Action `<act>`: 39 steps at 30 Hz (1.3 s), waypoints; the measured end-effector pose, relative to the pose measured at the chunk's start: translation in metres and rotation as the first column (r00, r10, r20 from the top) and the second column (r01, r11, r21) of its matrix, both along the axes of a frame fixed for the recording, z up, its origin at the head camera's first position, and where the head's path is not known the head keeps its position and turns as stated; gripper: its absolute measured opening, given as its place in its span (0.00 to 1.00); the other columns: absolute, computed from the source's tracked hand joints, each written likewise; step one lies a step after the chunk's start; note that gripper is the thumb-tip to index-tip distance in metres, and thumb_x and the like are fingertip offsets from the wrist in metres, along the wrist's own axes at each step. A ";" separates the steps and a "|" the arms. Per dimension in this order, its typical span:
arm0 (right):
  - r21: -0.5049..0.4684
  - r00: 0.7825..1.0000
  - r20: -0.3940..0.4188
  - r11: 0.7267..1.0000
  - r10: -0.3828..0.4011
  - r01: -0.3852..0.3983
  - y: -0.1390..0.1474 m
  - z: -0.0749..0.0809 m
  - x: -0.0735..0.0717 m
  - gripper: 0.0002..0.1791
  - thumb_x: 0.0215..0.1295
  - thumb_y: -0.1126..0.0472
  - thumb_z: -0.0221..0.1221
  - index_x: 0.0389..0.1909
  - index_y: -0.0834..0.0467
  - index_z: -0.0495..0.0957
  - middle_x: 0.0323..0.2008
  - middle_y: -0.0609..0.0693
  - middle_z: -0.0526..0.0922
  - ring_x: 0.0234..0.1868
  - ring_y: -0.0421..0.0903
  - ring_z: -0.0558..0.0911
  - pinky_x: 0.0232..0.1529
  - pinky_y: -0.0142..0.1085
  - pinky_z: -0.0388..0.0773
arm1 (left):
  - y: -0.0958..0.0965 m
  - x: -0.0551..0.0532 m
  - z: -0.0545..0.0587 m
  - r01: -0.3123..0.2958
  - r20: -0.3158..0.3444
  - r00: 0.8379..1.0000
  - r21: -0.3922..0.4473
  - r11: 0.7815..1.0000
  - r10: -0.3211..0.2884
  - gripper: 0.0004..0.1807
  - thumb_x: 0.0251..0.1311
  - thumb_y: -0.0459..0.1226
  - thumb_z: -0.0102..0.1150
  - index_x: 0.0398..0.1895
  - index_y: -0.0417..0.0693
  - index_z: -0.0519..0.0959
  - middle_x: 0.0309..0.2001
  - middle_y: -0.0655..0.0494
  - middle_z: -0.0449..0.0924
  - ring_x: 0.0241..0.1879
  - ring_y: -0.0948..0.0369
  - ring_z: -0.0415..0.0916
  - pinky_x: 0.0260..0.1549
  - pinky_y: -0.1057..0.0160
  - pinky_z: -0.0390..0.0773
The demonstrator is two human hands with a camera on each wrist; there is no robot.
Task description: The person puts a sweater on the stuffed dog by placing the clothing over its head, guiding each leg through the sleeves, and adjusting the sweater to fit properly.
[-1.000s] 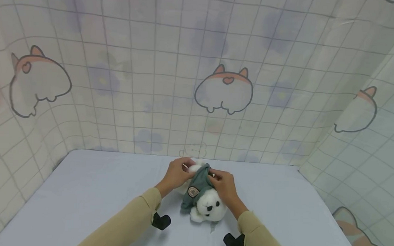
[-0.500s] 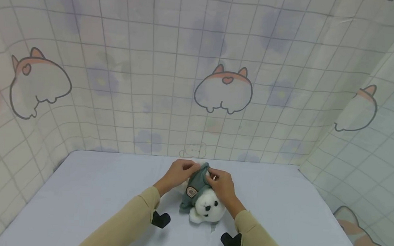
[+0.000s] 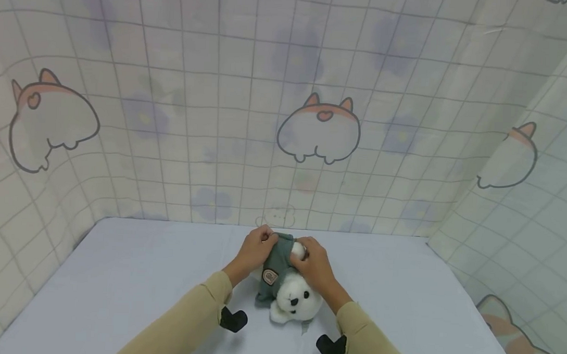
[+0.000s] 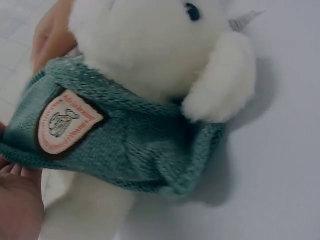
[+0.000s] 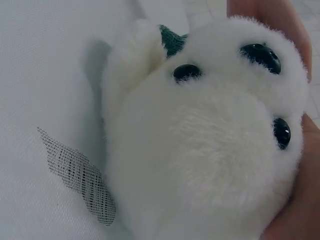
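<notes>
A white plush dog [image 3: 298,297] lies on the white table with its black-eyed face toward me. Around its body is a green knitted sweater [image 4: 135,135] bearing a beige badge [image 4: 67,122]. My left hand [image 3: 257,249] pinches the sweater's far edge; the left wrist view shows its fingers on the hem. With thumb and fingers, my right hand [image 3: 315,264] holds a white furry limb [image 3: 298,250] just beside the sweater's edge. In the right wrist view the dog's head hides most of that hand. Whether its thumb also touches the sweater, I cannot tell.
The white table [image 3: 158,282] reaches to a curtain [image 3: 209,159] printed with a grid and corgis, hanging behind and at both sides. A thin dark-woven tag [image 5: 82,175] lies by the dog's head. Black wrist mounts [image 3: 233,319] hang below both sleeves.
The sweater's far edge has been drawn left and spread by my left hand. My right hand has gone from the sweater's edge to the white limb, which now shows.
</notes>
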State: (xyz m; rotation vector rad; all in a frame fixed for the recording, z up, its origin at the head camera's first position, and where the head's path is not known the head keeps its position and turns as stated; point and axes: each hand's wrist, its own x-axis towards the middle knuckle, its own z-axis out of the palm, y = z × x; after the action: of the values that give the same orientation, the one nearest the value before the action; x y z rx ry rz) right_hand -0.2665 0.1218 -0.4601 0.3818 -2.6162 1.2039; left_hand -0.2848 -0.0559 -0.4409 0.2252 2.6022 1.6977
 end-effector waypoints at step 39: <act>0.008 0.997 0.007 0.997 0.073 -0.073 0.000 0.006 0.005 0.24 0.58 0.44 0.66 0.51 0.53 0.77 0.46 0.47 0.80 0.44 0.46 0.78 0.44 0.41 0.77 | -0.049 0.006 -0.026 -0.039 0.044 0.998 -0.051 0.998 0.041 0.20 0.73 0.49 0.43 0.41 0.48 0.82 0.44 0.54 0.83 0.47 0.58 0.77 0.53 0.53 0.75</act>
State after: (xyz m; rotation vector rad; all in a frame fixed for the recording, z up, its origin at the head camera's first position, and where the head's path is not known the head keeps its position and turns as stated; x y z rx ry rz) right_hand -0.2613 0.1214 -0.4540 0.4793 -2.6347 1.2194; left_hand -0.2784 -0.1050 -0.4669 0.1330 2.6308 1.6268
